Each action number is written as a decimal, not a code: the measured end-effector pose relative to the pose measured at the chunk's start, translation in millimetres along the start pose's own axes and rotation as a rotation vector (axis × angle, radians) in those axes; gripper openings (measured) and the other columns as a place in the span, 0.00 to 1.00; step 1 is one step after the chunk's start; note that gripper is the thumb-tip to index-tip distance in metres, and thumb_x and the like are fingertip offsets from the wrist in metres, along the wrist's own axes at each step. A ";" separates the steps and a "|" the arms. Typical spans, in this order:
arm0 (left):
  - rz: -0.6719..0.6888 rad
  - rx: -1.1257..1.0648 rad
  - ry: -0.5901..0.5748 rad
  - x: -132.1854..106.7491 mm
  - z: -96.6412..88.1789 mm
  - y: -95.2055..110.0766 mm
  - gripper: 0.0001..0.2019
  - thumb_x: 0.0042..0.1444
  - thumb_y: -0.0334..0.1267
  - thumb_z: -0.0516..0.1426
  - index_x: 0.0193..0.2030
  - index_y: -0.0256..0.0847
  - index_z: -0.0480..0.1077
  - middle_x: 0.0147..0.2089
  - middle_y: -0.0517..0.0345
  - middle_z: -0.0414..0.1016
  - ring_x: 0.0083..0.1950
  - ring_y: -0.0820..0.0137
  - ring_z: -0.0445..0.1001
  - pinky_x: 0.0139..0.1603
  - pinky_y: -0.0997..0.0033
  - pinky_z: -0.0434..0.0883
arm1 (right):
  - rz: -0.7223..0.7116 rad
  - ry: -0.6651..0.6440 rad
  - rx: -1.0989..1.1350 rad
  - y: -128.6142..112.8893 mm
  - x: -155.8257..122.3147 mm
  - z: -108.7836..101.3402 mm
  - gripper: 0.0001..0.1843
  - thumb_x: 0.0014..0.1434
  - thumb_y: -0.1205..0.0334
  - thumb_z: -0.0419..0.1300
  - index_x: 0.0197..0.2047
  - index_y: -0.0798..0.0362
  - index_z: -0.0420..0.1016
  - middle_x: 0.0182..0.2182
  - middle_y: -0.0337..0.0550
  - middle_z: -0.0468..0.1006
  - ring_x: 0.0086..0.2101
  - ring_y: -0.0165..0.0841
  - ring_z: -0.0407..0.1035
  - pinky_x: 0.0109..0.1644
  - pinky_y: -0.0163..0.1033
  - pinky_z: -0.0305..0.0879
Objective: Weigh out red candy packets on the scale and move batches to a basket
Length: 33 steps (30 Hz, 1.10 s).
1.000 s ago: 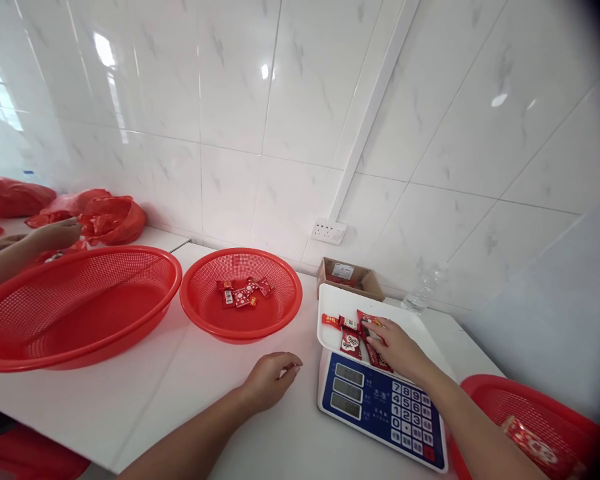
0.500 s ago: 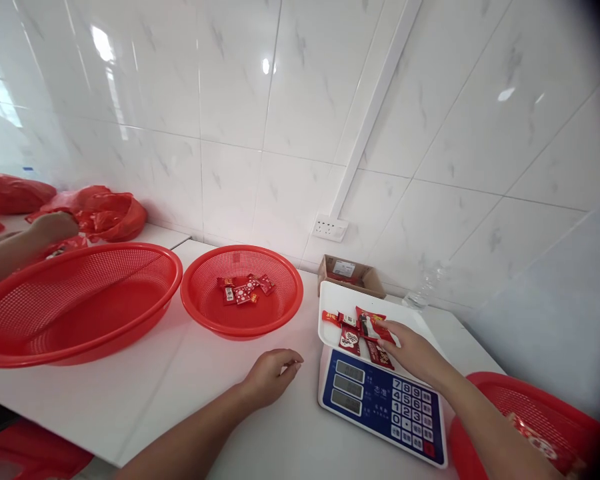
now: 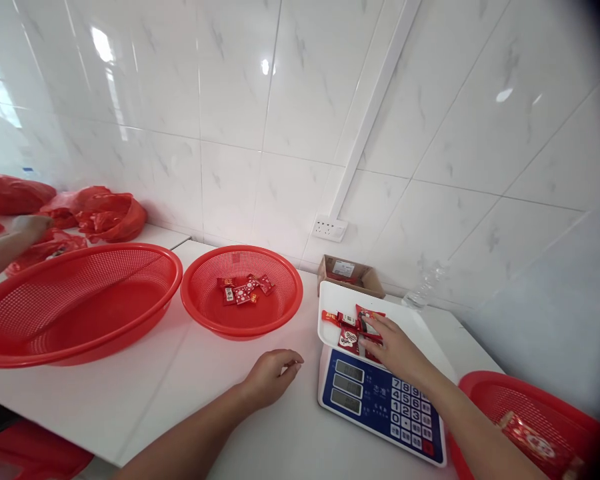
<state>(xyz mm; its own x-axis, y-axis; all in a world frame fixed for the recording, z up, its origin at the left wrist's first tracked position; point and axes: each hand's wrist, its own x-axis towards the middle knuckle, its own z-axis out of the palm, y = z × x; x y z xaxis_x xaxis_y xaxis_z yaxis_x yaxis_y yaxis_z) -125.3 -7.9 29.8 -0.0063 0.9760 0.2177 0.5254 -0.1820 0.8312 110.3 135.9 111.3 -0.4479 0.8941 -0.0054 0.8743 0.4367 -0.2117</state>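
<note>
My right hand [image 3: 393, 347] lies on the white pan of a blue-faced electronic scale [image 3: 380, 393], its fingers spread flat over several red snack packets [image 3: 353, 327] piled there. My left hand [image 3: 273, 375] rests on the white table [image 3: 145, 393] left of the scale, fingers loosely curled, with nothing visible in it. A round red mesh basket [image 3: 280, 313] behind my left hand holds a few small red wrapped sweets [image 3: 243, 291].
A larger red oval basket [image 3: 80, 300] sits at the left. Another red basket [image 3: 530, 420] with a red packet stands at the right edge. A cardboard box [image 3: 350, 272] and a clear bottle [image 3: 423, 288] are by the tiled wall. Another person's hand [image 3: 27, 228] reaches toward red plastic bags [image 3: 105, 213].
My right hand has shifted slightly left over the packets on the scale pan. The other person's hand at the far left has drawn back leftward from the red bags. My left hand has not moved.
</note>
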 end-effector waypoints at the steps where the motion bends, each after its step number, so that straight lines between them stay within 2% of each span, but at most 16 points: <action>1: 0.000 -0.001 0.000 0.1 -0.2 0.3 0.13 0.58 0.39 0.49 0.43 0.42 0.72 0.41 0.57 0.76 0.41 0.70 0.73 0.41 0.74 0.68 | 0.002 0.007 -0.021 -3.6 0.2 1.2 0.33 0.58 0.50 0.50 0.63 0.57 0.57 0.65 0.54 0.52 0.64 0.43 0.43 0.64 0.49 0.48; 6: -0.007 -0.009 -0.002 0.8 -0.2 0.1 0.12 0.58 0.39 0.49 0.43 0.42 0.72 0.41 0.57 0.76 0.41 0.70 0.73 0.41 0.74 0.68 | 0.072 0.001 -0.101 -16.7 2.4 6.2 0.34 0.57 0.45 0.49 0.64 0.52 0.56 0.66 0.51 0.49 0.64 0.47 0.41 0.61 0.60 0.49; 10: -0.011 -0.013 -0.008 1.0 1.4 -1.7 0.13 0.58 0.39 0.49 0.43 0.42 0.72 0.41 0.58 0.76 0.41 0.71 0.73 0.41 0.74 0.68 | 0.110 0.047 -0.108 -22.0 6.2 9.8 0.35 0.57 0.42 0.47 0.64 0.49 0.55 0.66 0.46 0.51 0.64 0.46 0.41 0.61 0.62 0.48; 14: -0.013 -0.010 0.001 1.0 2.3 -2.2 0.12 0.58 0.38 0.49 0.43 0.41 0.72 0.41 0.57 0.76 0.41 0.71 0.73 0.41 0.74 0.67 | 0.140 0.039 -0.113 -23.3 10.1 11.5 0.34 0.58 0.44 0.47 0.65 0.48 0.52 0.66 0.45 0.50 0.64 0.46 0.39 0.60 0.64 0.47; 18: -0.023 -0.010 0.001 0.7 1.7 -1.2 0.12 0.58 0.39 0.49 0.43 0.42 0.72 0.41 0.58 0.76 0.41 0.71 0.73 0.41 0.74 0.67 | 0.158 0.004 -0.083 -18.3 11.7 6.3 0.34 0.58 0.50 0.49 0.65 0.48 0.50 0.65 0.44 0.51 0.64 0.45 0.42 0.59 0.62 0.51; 22: -0.025 -0.010 -0.018 -0.2 1.4 -0.5 0.13 0.58 0.39 0.49 0.43 0.42 0.72 0.42 0.58 0.76 0.41 0.70 0.73 0.41 0.74 0.67 | 0.117 -0.001 -0.094 -19.9 11.4 1.3 0.32 0.58 0.51 0.50 0.65 0.47 0.52 0.66 0.45 0.51 0.64 0.46 0.41 0.60 0.61 0.51; 27: -0.007 -0.004 -0.011 0.3 2.6 -2.6 0.12 0.58 0.38 0.49 0.42 0.42 0.72 0.40 0.58 0.76 0.40 0.71 0.72 0.41 0.75 0.67 | -0.049 -0.019 -0.146 -37.6 12.4 9.2 0.28 0.60 0.46 0.45 0.62 0.40 0.58 0.67 0.41 0.47 0.65 0.46 0.33 0.62 0.63 0.41; 30: -0.006 -0.002 -0.015 1.4 3.7 -4.2 0.12 0.58 0.39 0.49 0.43 0.42 0.72 0.40 0.58 0.76 0.40 0.71 0.72 0.40 0.75 0.67 | -0.062 -0.029 -0.149 -46.1 17.1 15.7 0.30 0.59 0.43 0.45 0.63 0.40 0.56 0.67 0.42 0.47 0.65 0.48 0.33 0.62 0.65 0.38; 33: -0.019 0.000 -0.020 2.3 3.8 -4.1 0.12 0.58 0.39 0.49 0.43 0.42 0.72 0.40 0.57 0.76 0.40 0.71 0.72 0.41 0.74 0.67 | -0.063 -0.024 -0.142 -49.0 22.9 18.8 0.29 0.60 0.44 0.43 0.62 0.43 0.60 0.66 0.44 0.49 0.65 0.49 0.33 0.62 0.65 0.36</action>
<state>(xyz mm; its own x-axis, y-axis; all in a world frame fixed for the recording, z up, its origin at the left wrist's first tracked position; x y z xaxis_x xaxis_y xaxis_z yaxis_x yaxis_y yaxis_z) -124.3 -4.5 25.0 0.0004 0.9815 0.1915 0.5254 -0.1631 0.8351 53.7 133.0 103.3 -0.5052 0.8627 -0.0203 0.8614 0.5028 -0.0716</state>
